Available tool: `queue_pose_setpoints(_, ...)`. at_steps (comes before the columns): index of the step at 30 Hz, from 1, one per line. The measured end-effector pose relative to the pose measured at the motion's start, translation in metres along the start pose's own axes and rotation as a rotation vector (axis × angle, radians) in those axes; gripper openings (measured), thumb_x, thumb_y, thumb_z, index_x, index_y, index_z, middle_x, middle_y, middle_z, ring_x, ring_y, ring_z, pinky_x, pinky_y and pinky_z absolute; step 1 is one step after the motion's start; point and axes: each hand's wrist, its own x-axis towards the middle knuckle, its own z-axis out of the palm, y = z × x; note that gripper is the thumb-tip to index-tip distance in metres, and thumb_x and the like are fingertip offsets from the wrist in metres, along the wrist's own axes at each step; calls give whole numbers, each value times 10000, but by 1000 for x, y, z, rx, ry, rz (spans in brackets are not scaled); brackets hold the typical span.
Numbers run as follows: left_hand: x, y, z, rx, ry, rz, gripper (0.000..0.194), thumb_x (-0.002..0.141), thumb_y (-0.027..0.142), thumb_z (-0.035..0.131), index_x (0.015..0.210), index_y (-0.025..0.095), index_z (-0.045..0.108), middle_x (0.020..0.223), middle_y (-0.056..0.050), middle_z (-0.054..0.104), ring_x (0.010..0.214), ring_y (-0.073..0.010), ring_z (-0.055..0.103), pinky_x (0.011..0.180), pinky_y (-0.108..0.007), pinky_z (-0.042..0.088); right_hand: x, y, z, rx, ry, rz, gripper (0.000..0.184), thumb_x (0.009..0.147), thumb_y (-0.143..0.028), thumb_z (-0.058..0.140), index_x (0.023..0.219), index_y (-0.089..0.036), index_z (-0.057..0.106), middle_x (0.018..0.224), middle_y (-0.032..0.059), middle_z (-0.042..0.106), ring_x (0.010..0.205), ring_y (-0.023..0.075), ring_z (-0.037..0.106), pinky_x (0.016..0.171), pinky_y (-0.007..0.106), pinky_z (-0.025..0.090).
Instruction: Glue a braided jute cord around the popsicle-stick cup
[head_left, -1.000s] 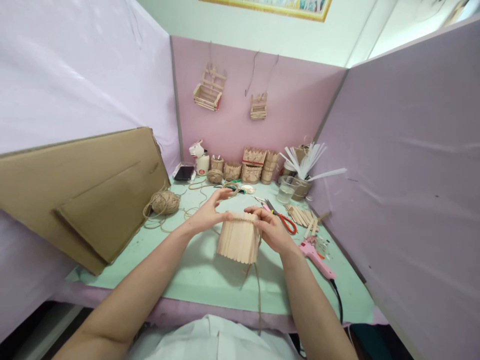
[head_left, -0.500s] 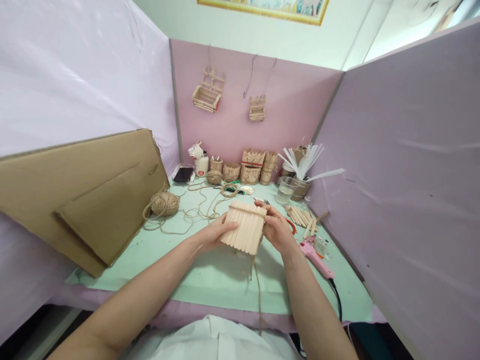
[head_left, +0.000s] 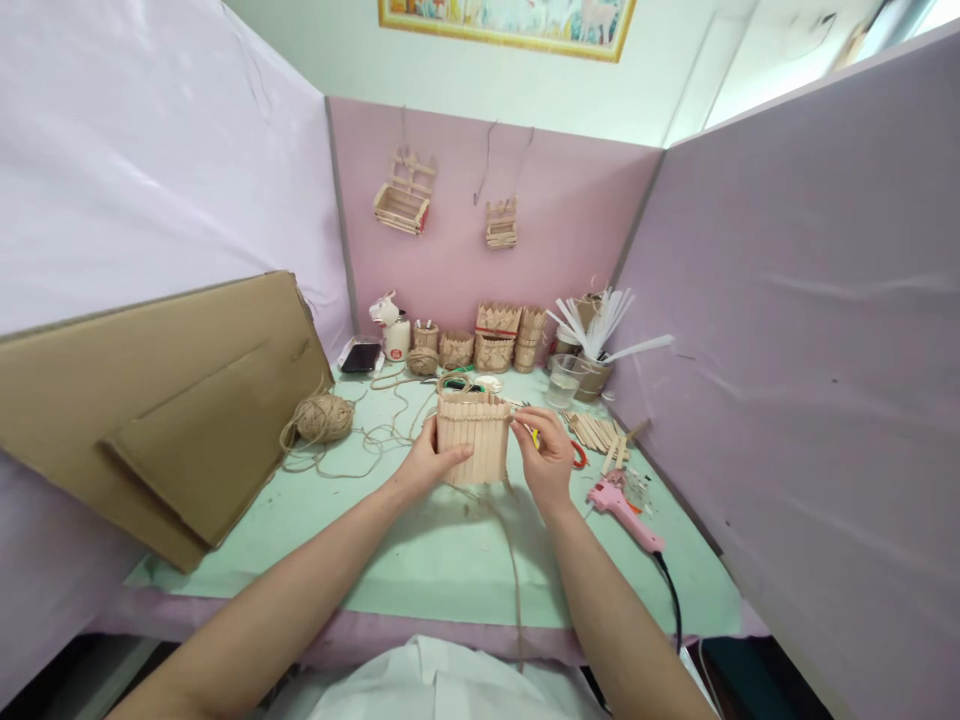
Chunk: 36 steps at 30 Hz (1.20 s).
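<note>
My left hand (head_left: 429, 462) is closed on the left side of a popsicle-stick box (head_left: 480, 455), its thumb across the front. The box stands upright with its open top tilted a little toward me. A band of jute twine (head_left: 474, 417) runs round it just below the rim. At the upper right corner of the box, my right hand (head_left: 546, 450) pinches the twine between thumb and fingertips; the pinched bit is mostly hidden. A loose twine tail (head_left: 514, 570) trails below the box over the table's front edge.
A pink glue gun (head_left: 626, 515) lies at the right, near loose popsicle sticks (head_left: 596, 432) and red-handled scissors (head_left: 578, 455). Left are a twine ball (head_left: 322, 418) and cardboard sheets (head_left: 202, 430). A plastic cup (head_left: 562, 382) and finished stick holders (head_left: 495, 350) stand at the back.
The box has turned more upright, so its open rim now shows. My right hand has moved from wrapping the box's right side to a pinch at its upper corner.
</note>
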Motion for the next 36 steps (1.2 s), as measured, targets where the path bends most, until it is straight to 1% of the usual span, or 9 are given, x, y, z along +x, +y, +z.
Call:
queue_pose_setpoints(3, 0, 0, 1, 29, 16, -3, 735, 574, 383, 803, 1168, 161, 431, 1281, -150, 530, 1197, -302, 499, 964, -422, 434, -1, -4, 2, -60, 9, -55, 108, 823, -210, 607, 874, -242, 696, 886, 47, 649, 859, 187, 610, 791, 371, 489)
queue_pose_setpoints(11, -2, 1, 3, 50, -7, 6, 713, 588, 391, 789, 1161, 168, 426, 1271, -140, 524, 1203, -304, 490, 969, -422, 426, -3, -4, 4, -88, 28, -63, 121, 831, -227, 599, 855, -251, 715, 842, 42, 652, 813, 187, 603, 751, 361, 487)
queue_pose_setpoints(15, -5, 5, 5, 52, -6, -2, 709, 593, 403, 783, 1159, 167, 428, 1271, -136, 527, 1203, -306, 491, 970, -422, 423, -4, -3, 3, -80, 12, -27, 123, 825, -241, 606, 855, -281, 718, 842, 39, 654, 822, 197, 593, 763, 374, 480)
queue_pose_setpoints(20, -6, 6, 5, 55, -2, -2, 714, 593, 410, 783, 1160, 168, 423, 1274, -135, 525, 1207, -304, 487, 972, -417, 422, -5, -4, 3, -60, 6, 9, 115, 819, -255, 613, 839, -289, 721, 844, 38, 656, 834, 206, 590, 785, 391, 472)
queue_pose_setpoints(25, -5, 5, 5, 55, -7, 7, 710, 605, 417, 773, 1168, 170, 417, 1271, -134, 528, 1202, -306, 490, 972, -422, 421, -4, -4, 3, -43, 40, -13, 124, 811, -231, 621, 873, -286, 713, 880, 40, 662, 867, 210, 590, 819, 396, 461)
queue_pose_setpoints(28, -4, 4, 5, 48, -5, 18, 725, 603, 426, 775, 1178, 167, 417, 1277, -137, 522, 1207, -310, 485, 973, -423, 421, -3, -4, 2, -50, 63, -18, 110, 809, -225, 620, 859, -276, 703, 866, 40, 664, 868, 212, 591, 821, 400, 458)
queue_pose_setpoints(32, -5, 5, 5, 43, -13, 3, 722, 603, 422, 776, 1169, 153, 419, 1267, -149, 524, 1202, -313, 487, 966, -419, 425, -2, -3, 1, -56, 52, -9, 100, 818, -228, 606, 832, -269, 695, 838, 36, 663, 848, 209, 592, 807, 398, 460)
queue_pose_setpoints(36, -6, 5, 4, 43, -21, -3, 718, 609, 421, 774, 1176, 165, 415, 1278, -141, 516, 1210, -306, 482, 967, -408, 426, -3, -2, 1, -70, 49, -9, 102, 825, -238, 597, 828, -275, 692, 832, 34, 664, 842, 211, 590, 806, 402, 460)
